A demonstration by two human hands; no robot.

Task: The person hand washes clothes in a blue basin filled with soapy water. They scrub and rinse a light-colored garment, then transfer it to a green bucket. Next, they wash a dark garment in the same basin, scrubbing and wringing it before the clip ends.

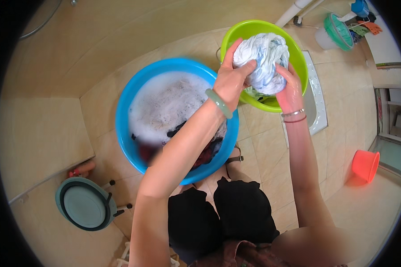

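Between my two hands is a bunched-up wet white and pale blue cloth [263,62], held above the green bucket [300,58]. My left hand [234,78] grips its left side, the thumb pressed on top. On its right side, my right hand [290,89] closes round the cloth. Some greenish fabric shows low inside the green bucket under the bundle. Left of it stands a large blue basin [122,111] of foamy water, with dark and reddish clothes [205,155] partly sunk in the suds. My left forearm crosses over this basin and hides part of it.
A white ceramic floor fixture [317,102] lies right of the green bucket. Farther right is a small red-orange tub [365,166]. A grey-green folding basin [85,207] leans by the left wall. At the back right stands a bin with a green liner [338,33].
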